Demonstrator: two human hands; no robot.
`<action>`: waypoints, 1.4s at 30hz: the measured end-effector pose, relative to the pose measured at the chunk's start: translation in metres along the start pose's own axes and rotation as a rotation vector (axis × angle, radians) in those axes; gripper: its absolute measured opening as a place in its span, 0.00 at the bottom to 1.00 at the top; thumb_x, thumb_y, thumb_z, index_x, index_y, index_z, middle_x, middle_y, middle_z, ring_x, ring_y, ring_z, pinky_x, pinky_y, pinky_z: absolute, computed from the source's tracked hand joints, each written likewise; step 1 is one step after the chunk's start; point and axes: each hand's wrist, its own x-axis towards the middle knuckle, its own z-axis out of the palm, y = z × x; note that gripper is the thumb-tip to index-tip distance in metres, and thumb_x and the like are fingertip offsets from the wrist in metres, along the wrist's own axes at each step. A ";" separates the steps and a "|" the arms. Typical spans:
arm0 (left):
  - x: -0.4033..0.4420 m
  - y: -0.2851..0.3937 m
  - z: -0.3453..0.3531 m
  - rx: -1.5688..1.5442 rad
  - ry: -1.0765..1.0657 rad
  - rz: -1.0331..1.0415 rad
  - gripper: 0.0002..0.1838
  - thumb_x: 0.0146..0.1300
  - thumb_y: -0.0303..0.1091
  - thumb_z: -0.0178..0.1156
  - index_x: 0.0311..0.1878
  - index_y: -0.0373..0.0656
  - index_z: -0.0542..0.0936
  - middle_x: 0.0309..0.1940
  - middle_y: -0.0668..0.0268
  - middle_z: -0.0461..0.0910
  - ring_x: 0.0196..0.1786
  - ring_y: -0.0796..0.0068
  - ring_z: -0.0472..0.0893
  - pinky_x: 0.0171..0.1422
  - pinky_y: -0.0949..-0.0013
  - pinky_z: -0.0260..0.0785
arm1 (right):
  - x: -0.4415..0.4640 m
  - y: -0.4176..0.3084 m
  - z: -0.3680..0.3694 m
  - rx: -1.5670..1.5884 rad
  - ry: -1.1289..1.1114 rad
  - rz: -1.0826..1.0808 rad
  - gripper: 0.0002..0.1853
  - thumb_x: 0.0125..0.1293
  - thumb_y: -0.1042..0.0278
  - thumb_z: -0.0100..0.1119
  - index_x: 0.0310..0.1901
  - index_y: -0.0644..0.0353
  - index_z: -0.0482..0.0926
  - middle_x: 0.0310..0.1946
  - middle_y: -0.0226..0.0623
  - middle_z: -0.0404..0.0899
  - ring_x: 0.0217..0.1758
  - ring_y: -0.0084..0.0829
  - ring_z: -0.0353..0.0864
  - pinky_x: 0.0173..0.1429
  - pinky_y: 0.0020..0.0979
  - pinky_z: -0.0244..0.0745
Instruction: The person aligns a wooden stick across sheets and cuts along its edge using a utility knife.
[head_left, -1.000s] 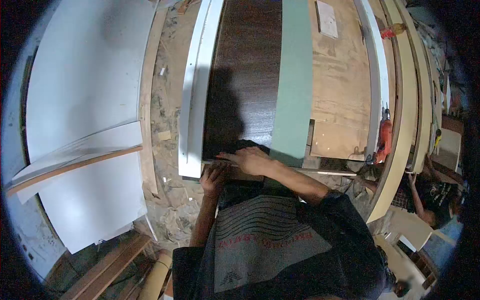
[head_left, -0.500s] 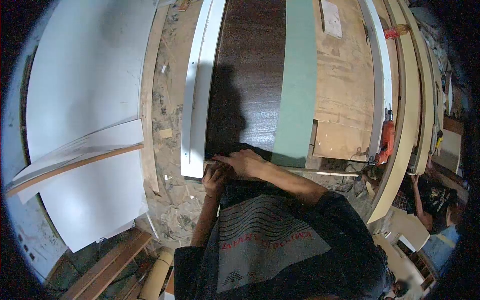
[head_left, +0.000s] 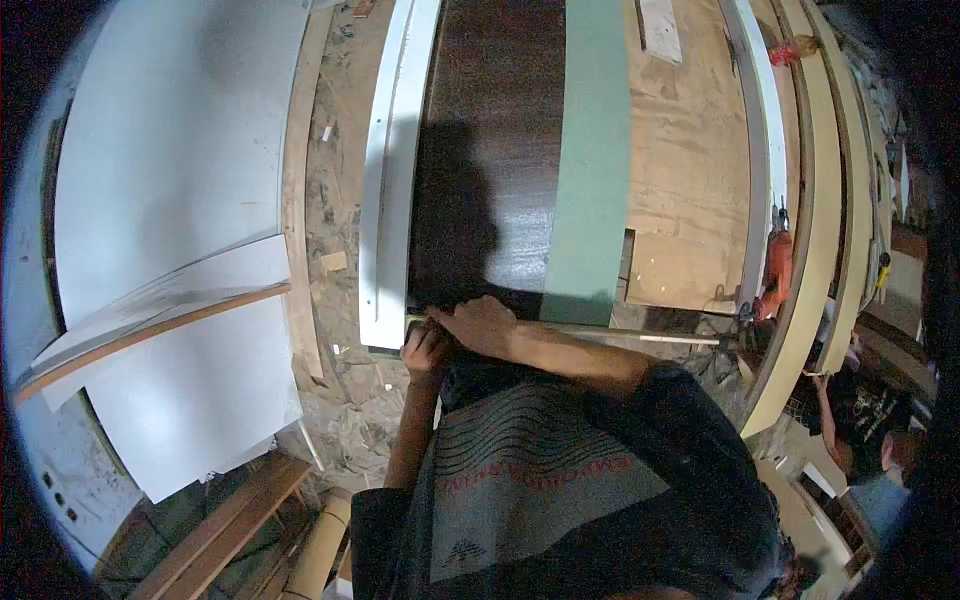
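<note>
My left hand (head_left: 427, 347) is closed at the near end of a long white strip (head_left: 388, 250). Whatever it grips, if anything, is hidden by the fingers. Against it lies my right hand (head_left: 480, 324), at the near edge of a dark brown panel (head_left: 490, 150). Its index finger is extended left toward the strip's corner, and the other fingers are bent with their tips hidden in shadow. A pale green strip (head_left: 595, 150) runs along the panel's right side. Beyond my right forearm, a thin wooden strip (head_left: 660, 336) lies crosswise.
White sheets (head_left: 180, 150) lie at left, with bent white pieces (head_left: 160, 300) over them. An orange power drill (head_left: 775, 270) rests at right beside long cream boards (head_left: 815, 200). Another person (head_left: 860, 400) is at far right. Brown planks (head_left: 220, 530) are at lower left.
Both hands stay at the strip's near corner with only small finger shifts. The view has tilted slightly. The other person's arm at right has moved a little down.
</note>
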 end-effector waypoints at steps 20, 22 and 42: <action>0.025 0.026 -0.007 0.119 0.034 0.200 0.13 0.45 0.28 0.67 0.38 0.48 0.87 0.35 0.66 0.83 0.38 0.62 0.82 0.35 0.64 0.77 | -0.170 0.085 -0.009 -0.102 -0.213 0.189 0.29 0.65 0.60 0.47 0.70 0.42 0.61 0.29 0.44 0.83 0.33 0.45 0.85 0.36 0.46 0.80; 0.027 0.031 -0.013 0.091 0.068 0.233 0.14 0.45 0.27 0.67 0.39 0.49 0.87 0.35 0.67 0.83 0.38 0.63 0.82 0.35 0.64 0.76 | -0.170 0.083 -0.011 -0.099 -0.253 0.205 0.31 0.64 0.64 0.49 0.70 0.39 0.60 0.29 0.45 0.83 0.34 0.46 0.85 0.38 0.45 0.80; -0.019 -0.028 0.010 -0.224 -0.107 -0.144 0.12 0.47 0.33 0.69 0.38 0.52 0.83 0.42 0.66 0.83 0.42 0.58 0.83 0.35 0.61 0.79 | 0.001 0.016 0.010 0.132 0.056 -0.023 0.37 0.58 0.63 0.58 0.71 0.45 0.59 0.38 0.46 0.82 0.40 0.44 0.84 0.45 0.42 0.79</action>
